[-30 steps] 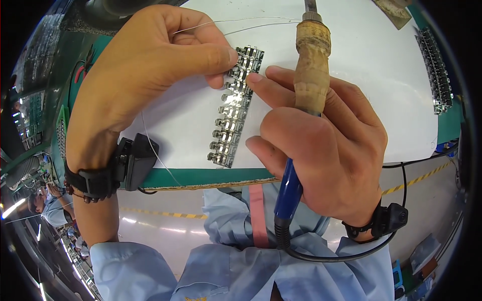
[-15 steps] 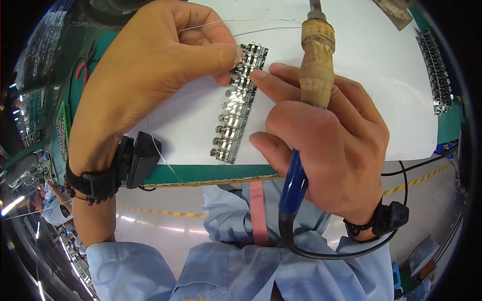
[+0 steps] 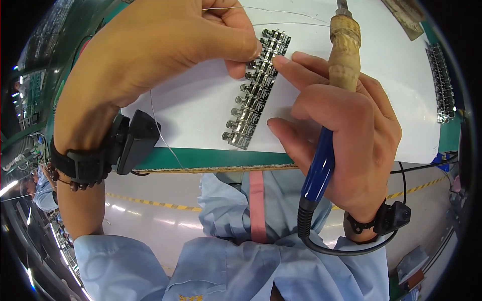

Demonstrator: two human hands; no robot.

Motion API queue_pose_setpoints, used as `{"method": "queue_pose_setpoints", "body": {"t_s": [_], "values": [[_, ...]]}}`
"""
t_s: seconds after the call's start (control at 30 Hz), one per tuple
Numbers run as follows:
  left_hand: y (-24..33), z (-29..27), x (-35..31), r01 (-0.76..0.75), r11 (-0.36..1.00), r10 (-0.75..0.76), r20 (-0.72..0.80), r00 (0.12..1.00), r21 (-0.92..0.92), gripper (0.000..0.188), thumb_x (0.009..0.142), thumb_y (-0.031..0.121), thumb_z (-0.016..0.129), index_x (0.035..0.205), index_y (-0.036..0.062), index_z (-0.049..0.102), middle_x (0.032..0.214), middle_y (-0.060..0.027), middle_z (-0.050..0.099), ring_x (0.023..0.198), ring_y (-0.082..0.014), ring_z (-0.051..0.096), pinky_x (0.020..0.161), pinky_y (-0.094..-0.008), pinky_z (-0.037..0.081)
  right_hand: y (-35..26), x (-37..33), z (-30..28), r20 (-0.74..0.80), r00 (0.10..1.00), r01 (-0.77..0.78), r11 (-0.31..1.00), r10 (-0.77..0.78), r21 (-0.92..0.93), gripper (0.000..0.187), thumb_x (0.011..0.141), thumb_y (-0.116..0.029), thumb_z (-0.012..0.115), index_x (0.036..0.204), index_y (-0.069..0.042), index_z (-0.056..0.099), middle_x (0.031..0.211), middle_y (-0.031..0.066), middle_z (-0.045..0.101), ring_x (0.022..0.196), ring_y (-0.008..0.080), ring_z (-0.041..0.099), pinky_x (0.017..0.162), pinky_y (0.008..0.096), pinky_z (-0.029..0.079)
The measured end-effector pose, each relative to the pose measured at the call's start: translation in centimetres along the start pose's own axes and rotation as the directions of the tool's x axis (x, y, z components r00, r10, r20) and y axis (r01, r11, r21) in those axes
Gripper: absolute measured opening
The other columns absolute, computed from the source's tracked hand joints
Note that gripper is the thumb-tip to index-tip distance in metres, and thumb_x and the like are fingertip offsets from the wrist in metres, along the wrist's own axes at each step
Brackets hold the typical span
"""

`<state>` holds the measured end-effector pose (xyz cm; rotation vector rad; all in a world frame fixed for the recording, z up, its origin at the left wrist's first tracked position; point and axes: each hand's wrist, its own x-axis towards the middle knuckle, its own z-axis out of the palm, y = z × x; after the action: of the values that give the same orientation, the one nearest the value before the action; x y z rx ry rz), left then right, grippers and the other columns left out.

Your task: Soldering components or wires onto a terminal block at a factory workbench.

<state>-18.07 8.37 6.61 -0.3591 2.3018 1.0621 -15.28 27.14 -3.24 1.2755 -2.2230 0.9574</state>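
Shifted rightward in view: knobbly metallic strip (image 3: 257,90), tan-sleeved soldering iron (image 3: 345,50).

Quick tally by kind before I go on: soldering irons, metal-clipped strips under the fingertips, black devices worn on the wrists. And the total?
Soldering iron: 1
Metal-clipped strip: 1
Black wrist devices: 2
Total: 4
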Motion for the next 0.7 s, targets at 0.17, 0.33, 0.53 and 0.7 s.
{"method": "queue_pose_setpoints", "body": {"t_s": [0.17,0.33,0.53,0.7], "values": [[0.3,-0.1,-0.2,0.01,0.996,-0.008,-0.024,1.0,0.088,0.008,0.079,0.007,0.065,0.077,-0.0011,0.064,0.069,-0.0034,0.065,0.062,-0.0055,0.057,0.062,-0.0154,0.044,0.0,0.0,-0.1,-0.008,1.0,0.018,1.0,-0.018,0.01,0.046,0.064,-0.007,0.08,0.094,-0.005,0.046,0.1,0.014,0.068,0.095,0.0298,0.067,0.076,0.0359,0.05],[0.5,-0.1,-0.2,0.027,0.991,-0.017,-0.071,0.997,0.131,0.007,0.08,0.005,0.064,0.077,-0.0013,0.064,0.069,-0.0044,0.066,0.059,-0.0055,0.056,0.063,-0.015,0.043,0.1,0.2,-0.4,0.026,1.0,-0.012,1.0,0.012,0.016,0.046,0.063,-0.006,0.08,0.093,-0.005,0.046,0.099,0.0141,0.068,0.095,0.0296,0.067,0.075,0.0352,0.05],[-3.3,-0.1,0.6,-0.229,0.973,0.229,0.017,0.973,0.008,0.017,0.083,0.019,0.067,0.08,0.0031,0.062,0.068,-0.0014,0.061,0.063,-0.0039,0.055,0.065,-0.0183,0.042,0.7,0.4,-0.4,0.056,0.998,0.0,1.0,0.002,-0.027,0.044,0.061,-0.003,0.08,0.091,-0.005,0.048,0.098,0.0137,0.068,0.093,0.0299,0.067,0.075,0.0337,0.05],[-3.5,-0.3,0.5,-0.236,0.97,0.234,0.046,0.971,0.049,0.02,0.083,0.022,0.067,0.079,0.0035,0.062,0.067,-0.0011,0.06,0.063,-0.0045,0.055,0.065,-0.0184,0.042,-1.9,3.0,-1.4,0.079,0.997,-0.006,0.999,0.01,-0.05,0.043,0.061,0.001,0.08,0.092,-0.003,0.05,0.093,0.0121,0.067,0.093,0.0306,0.067,0.073,0.0326,0.051]]}}
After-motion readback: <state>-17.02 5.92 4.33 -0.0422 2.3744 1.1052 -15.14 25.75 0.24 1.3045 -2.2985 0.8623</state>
